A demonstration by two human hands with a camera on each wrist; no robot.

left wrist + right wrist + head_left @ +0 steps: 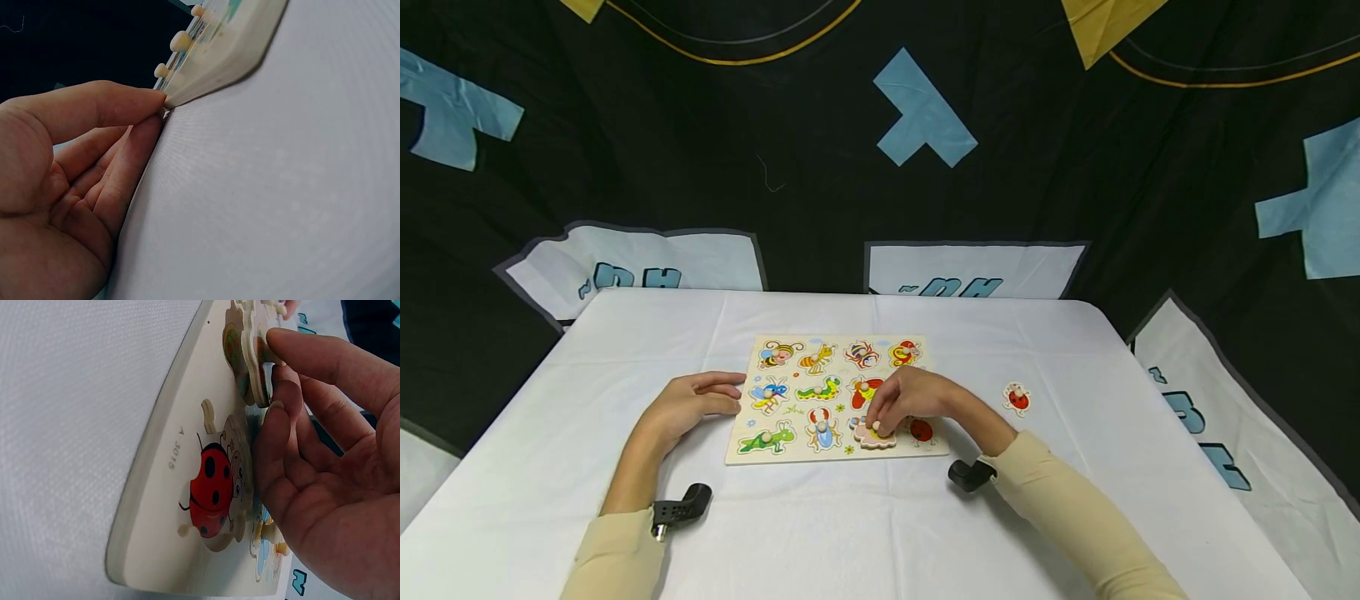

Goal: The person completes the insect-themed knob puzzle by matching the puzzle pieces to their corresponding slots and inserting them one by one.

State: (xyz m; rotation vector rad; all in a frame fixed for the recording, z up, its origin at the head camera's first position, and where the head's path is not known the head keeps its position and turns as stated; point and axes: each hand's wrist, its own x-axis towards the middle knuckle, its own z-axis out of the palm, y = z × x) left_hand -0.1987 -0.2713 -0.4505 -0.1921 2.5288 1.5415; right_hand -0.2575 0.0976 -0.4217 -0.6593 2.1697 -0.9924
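Observation:
A wooden peg puzzle board (842,457) with insect pictures lies on the white-covered table. My right hand (912,402) pinches the knob of a scalloped puzzle piece (877,442) over the board's near row; its underside is hidden in the head view. In the right wrist view the piece (248,356) stands over a matching picture, its edge showing. Beside it is a ladybug recess (212,487) with no piece in it. My left hand (688,407) touches the board's left edge with thumb and fingertips. A ladybug piece (1017,398) lies on the table to the right.
Several knobbed pieces sit in the board, among them a green caterpillar (820,389), a spider (861,356) and a beetle (823,432). The white tablecloth (805,533) surrounds the board. Behind the table hangs a black cloth (820,167) with blue and yellow shapes.

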